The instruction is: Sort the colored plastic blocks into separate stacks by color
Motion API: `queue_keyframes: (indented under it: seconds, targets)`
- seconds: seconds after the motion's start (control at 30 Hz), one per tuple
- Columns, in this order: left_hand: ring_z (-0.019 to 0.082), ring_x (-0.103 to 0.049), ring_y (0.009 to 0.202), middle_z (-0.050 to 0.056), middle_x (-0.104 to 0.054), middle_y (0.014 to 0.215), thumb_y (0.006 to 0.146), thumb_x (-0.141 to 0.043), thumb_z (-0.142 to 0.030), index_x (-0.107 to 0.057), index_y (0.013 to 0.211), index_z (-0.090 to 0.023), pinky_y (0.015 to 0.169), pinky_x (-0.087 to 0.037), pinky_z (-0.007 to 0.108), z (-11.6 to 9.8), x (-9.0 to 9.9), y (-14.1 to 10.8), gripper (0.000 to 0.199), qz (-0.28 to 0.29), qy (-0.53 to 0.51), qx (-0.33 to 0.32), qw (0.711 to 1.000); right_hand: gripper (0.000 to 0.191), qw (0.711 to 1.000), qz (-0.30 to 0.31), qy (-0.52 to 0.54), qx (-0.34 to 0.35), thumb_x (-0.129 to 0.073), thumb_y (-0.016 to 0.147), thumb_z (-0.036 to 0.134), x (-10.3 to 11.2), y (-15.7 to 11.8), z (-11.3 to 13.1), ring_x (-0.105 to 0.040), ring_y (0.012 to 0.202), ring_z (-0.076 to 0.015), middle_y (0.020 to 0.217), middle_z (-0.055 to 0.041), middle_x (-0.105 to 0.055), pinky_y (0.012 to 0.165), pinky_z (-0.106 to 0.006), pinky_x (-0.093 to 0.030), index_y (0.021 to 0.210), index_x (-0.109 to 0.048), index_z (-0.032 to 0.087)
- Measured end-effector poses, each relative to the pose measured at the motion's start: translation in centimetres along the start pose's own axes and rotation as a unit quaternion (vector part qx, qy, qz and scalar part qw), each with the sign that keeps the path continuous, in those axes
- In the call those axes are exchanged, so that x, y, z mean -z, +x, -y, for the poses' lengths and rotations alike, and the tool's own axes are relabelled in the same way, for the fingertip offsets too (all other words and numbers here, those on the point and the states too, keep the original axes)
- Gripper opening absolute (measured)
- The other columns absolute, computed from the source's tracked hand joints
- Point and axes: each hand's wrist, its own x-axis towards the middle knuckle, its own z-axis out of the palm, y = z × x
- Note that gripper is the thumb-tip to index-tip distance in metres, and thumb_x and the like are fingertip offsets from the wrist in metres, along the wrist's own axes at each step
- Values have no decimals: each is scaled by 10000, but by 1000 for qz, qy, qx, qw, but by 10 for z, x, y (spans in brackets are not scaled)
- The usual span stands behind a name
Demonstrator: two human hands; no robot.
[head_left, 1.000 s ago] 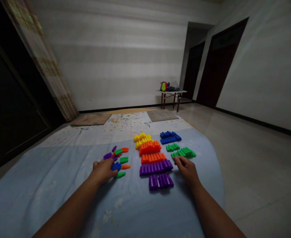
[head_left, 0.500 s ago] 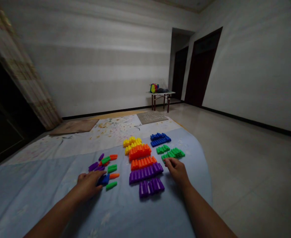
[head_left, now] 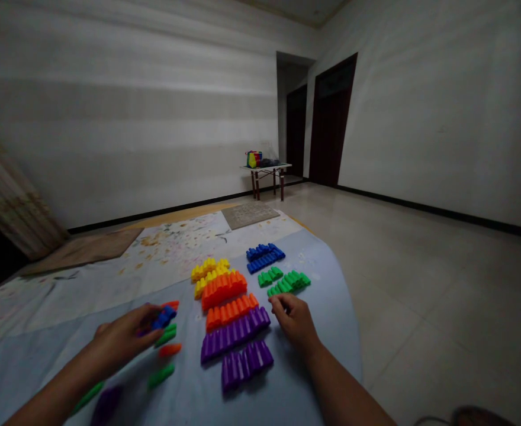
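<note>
Blue pieces are pinched between the thumb and fingers of my left hand, over loose green and orange pieces. My right hand is closed beside the near end of the green rows; whatever its fingertips hold is too small to make out. Between my hands lie rows of yellow, orange and purple pieces, with a shorter purple row nearest me. Blue rows lie behind the green ones.
A blue and floral cloth covers the rounded table. A grey mat and a brown mat lie at its far side. Beyond stands a small table with a colourful bag. A dark object shows at bottom right.
The view has turned right. My left hand has lifted the blue pieces off the cloth. Purple and green pieces now show under my left forearm. My right hand stays beside the green rows.
</note>
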Motion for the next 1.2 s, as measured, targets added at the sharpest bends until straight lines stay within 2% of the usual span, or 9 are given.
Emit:
queue_keyframes:
  seconds: [0.1, 0.17, 0.23, 0.3, 0.4, 0.6, 0.9, 1.07, 1.2]
  targets:
    - [253, -593, 985, 39, -657, 1058, 683, -513, -497, -567, 1108, -241, 863, -438, 366, -71, 13, 26, 499, -11, 3, -43, 999, 256, 1000, 5, -8, 5, -461, 852, 290, -2, 1, 2, -555, 606, -140, 657, -24, -628, 576, -227, -405, 765, -666, 163]
    - [244, -565, 1027, 47, -639, 1093, 706, -507, -431, -564, 1120, -235, 893, -405, 368, -119, 8, 47, 462, -9, 24, -85, 996, 253, 1000, 6, -14, 7, -460, 853, 279, -4, 1, 2, -550, 606, -138, 659, -25, -628, 580, -225, -401, 768, -668, 163]
    - [244, -546, 1044, 65, -634, 1091, 714, -509, -359, -576, 1104, -224, 901, -380, 374, -159, -5, 69, 418, -12, 49, -118, 992, 243, 1000, 0, -20, 8, -462, 853, 264, -6, 1, 1, -552, 613, -135, 671, -26, -632, 587, -221, -398, 764, -665, 164]
    - [239, -530, 1058, 65, -623, 1107, 731, -510, -349, -556, 1132, -242, 913, -356, 393, -188, -23, 91, 418, -15, 50, -127, 990, 236, 1000, -8, -27, 9, -461, 854, 248, -7, 0, -1, -560, 624, -134, 682, -28, -636, 598, -219, -397, 754, -657, 163]
    - [267, -523, 1059, 96, -616, 1111, 718, -549, -342, -565, 1116, -222, 901, -342, 434, -213, -49, 122, 416, -19, 58, -120, 991, 228, 999, -16, -29, 6, -454, 858, 229, -8, -1, -3, -578, 658, -138, 705, -32, -644, 619, -219, -398, 758, -648, 161]
    - [283, -515, 1062, 95, -635, 1093, 687, -591, -301, -570, 1081, -220, 891, -322, 431, -230, -86, 157, 403, -20, 73, -115, 991, 233, 999, -30, -30, 0, -443, 864, 232, -11, -1, -5, -585, 666, -145, 693, -30, -634, 619, -223, -400, 770, -646, 166]
    - [282, -526, 1056, 108, -647, 1068, 684, -602, -258, -584, 1052, -204, 883, -313, 431, -228, -112, 171, 372, -21, 70, -112, 991, 210, 999, -27, -36, -7, -454, 857, 213, -13, -2, -6, -593, 680, -151, 704, -25, -636, 628, -228, -404, 780, -646, 177]
    - [279, -547, 1032, 119, -653, 1067, 685, -614, -281, -605, 1047, -199, 886, -325, 422, -229, -103, 167, 372, -47, 31, -115, 992, 208, 999, -22, -31, -3, -455, 853, 213, -13, -2, -6, -597, 678, -147, 702, -26, -643, 628, -228, -408, 778, -646, 176]
    - [229, -563, 1022, 70, -666, 1050, 779, -504, -350, -624, 1009, -220, 912, -334, 387, -216, -68, 148, 290, -94, -24, -133, 986, 230, 999, -17, -34, 3, -445, 858, 224, -11, -1, -5, -596, 671, -146, 692, -30, -639, 631, -228, -416, 768, -648, 168]
